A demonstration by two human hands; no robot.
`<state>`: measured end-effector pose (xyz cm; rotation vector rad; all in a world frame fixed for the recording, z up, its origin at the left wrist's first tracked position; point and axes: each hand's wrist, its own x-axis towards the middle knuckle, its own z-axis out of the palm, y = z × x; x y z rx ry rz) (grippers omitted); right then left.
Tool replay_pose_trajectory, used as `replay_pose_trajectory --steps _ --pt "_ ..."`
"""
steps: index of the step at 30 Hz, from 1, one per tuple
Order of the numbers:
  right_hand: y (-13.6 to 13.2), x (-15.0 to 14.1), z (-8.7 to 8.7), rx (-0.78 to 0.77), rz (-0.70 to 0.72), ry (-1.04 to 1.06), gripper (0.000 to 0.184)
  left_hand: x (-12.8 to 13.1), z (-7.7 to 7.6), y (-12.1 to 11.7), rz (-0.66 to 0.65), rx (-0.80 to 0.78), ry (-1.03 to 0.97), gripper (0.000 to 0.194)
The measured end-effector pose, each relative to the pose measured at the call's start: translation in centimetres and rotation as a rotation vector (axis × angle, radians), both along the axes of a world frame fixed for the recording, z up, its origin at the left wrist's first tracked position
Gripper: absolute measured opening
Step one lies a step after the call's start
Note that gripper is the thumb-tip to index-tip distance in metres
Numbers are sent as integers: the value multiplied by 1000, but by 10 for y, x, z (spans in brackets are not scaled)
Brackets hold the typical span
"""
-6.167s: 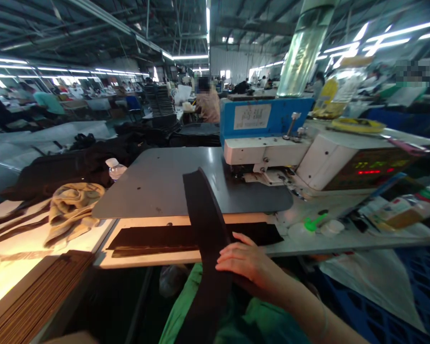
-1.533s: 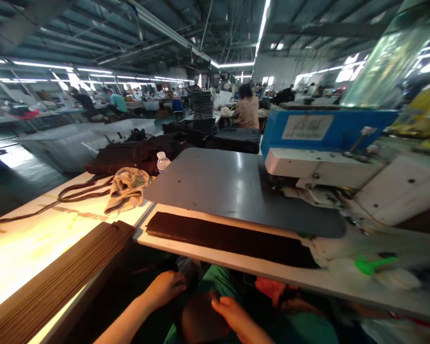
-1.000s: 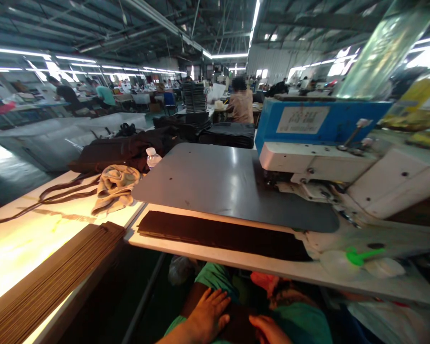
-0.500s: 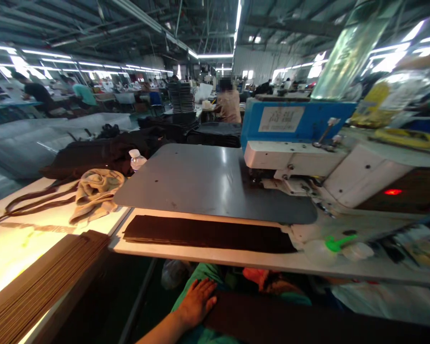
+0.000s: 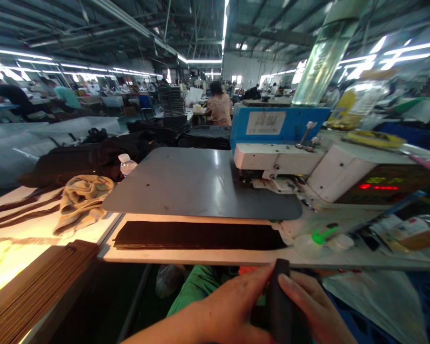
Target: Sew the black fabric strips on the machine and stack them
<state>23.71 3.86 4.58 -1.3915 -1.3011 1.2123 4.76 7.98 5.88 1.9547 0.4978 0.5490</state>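
Both my hands are low in the picture, in front of the table's near edge. My left hand (image 5: 232,306) and my right hand (image 5: 313,306) are closed around a folded dark fabric strip (image 5: 281,298) held upright between them. A flat stack of black fabric strips (image 5: 197,235) lies on the table just beyond. Behind it a grey metal plate (image 5: 197,184) runs under the white and blue sewing machine (image 5: 275,148).
A pile of brown strips (image 5: 36,291) lies at the lower left. A beige cloth (image 5: 80,200), dark bags and a water bottle (image 5: 126,165) sit at the left. A green-capped oil bottle (image 5: 313,239) and clutter lie at the right. People work at tables far behind.
The dark strip lay across my lap under my flat left hand. Now both hands have come up and closed on it, folded upright. The camera swung slightly right.
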Motion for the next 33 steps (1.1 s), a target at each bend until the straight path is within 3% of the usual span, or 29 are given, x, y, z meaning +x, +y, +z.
replay_pose_trajectory --steps 3,4,6,9,14,17,21,24,27,33 --pt "18 -13 34 102 222 8 38 3 17 7 78 -34 -37 78" --pt "24 -16 44 166 243 -7 35 1 20 11 121 -55 -50 69" --pt "37 -20 56 341 139 -85 25 -2 23 21 255 -110 -130 53" --pt "54 -26 58 544 -88 -219 32 -2 31 37 495 -233 -334 39" --pt "74 -41 53 574 -5 -334 33 4 44 60 631 -295 -454 43" --pt "91 -41 59 615 -85 -396 34 -3 47 82 700 -137 -379 48" --pt "123 -24 66 474 -37 -567 38 -21 46 117 809 420 -102 67" --pt "145 -12 66 359 49 -706 33 -26 43 132 667 683 280 46" --pt "159 -6 64 327 101 -770 31 -21 41 137 520 771 512 32" --pt "178 -12 64 284 71 -783 31 -15 43 148 497 782 559 34"
